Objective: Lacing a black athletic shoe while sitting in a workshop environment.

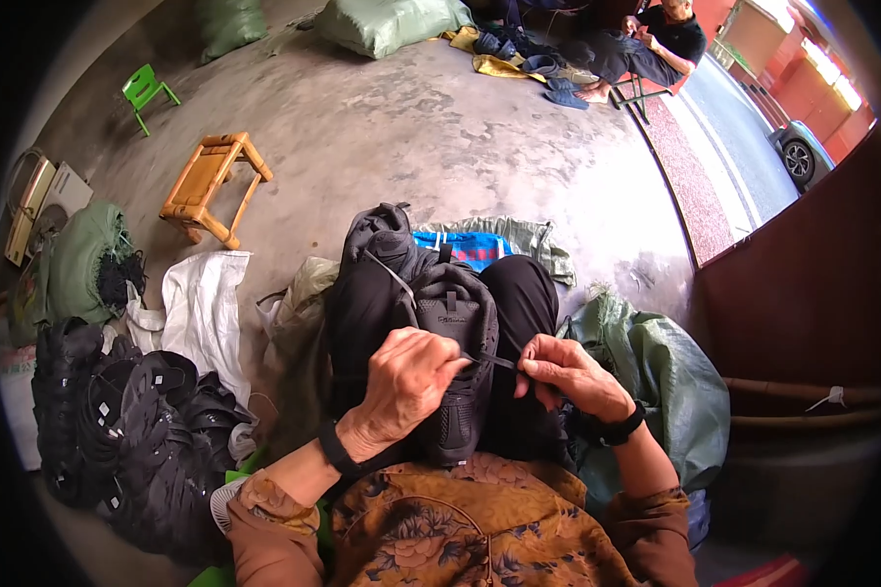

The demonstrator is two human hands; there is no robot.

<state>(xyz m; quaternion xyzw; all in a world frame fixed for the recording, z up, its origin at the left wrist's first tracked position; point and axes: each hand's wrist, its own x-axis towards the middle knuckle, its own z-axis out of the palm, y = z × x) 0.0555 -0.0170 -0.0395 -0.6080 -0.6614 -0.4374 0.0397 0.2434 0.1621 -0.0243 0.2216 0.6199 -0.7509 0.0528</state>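
Observation:
A black shoe [458,416] lies across my lap between my knees, its mesh surface facing up. Just beyond it a second black shoe [380,235] rests against my left thigh, with a grey strap or lace trailing off it. Over the nearer shoe, a thin dark shoelace [489,359] is stretched between my two hands. My left hand [406,386] is closed on one part of it, knuckles up. My right hand [568,372] pinches the other part between thumb and forefinger.
Black shoes [137,421] are heaped at my left beside a white sack [206,298]. A green woven sack [666,382] slumps at my right. Ahead stand a bamboo stool [210,186] and a small green chair [145,90]. Another person [661,44] sits by the doorway.

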